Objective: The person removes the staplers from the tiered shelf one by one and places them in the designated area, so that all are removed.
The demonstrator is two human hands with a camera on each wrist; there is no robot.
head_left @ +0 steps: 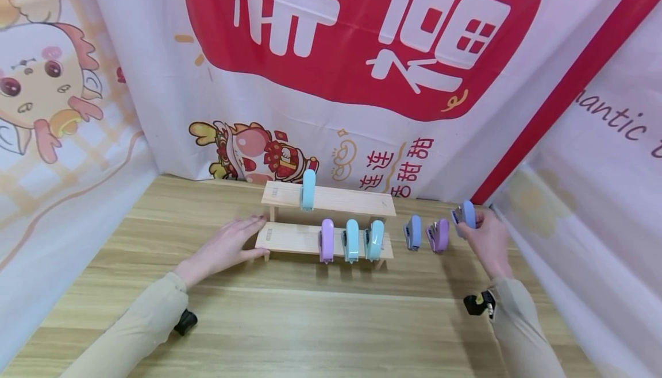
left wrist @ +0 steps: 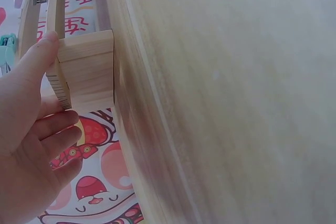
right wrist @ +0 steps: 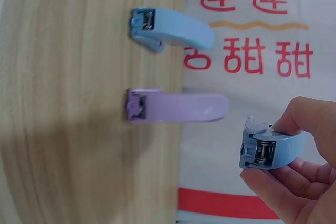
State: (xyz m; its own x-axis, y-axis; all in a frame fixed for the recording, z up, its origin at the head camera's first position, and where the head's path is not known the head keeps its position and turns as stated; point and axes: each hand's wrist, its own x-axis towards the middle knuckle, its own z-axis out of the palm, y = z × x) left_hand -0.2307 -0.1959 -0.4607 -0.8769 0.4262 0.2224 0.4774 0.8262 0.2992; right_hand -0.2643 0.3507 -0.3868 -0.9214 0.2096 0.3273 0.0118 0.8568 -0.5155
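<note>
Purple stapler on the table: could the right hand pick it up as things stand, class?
Probably not yet: the right hand grips a blue stapler, so it looks occupied. Otherwise the way seems free, with nothing visible between hand and purple stapler.

Wood-grain tabletop (head_left: 320,332), white cloth walls (head_left: 155,91) — red emblem (head_left: 354,56), cartoon prints (head_left: 41,73)

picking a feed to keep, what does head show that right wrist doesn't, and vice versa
Only head: the left hand at the lower wooden shelf's end, the upper shelf, four staplers on the shelves. Only right wrist, clearly: the metal coil in the held blue stapler. Both: the right hand holding it, plus another blue stapler and a purple stapler on the table.
</note>
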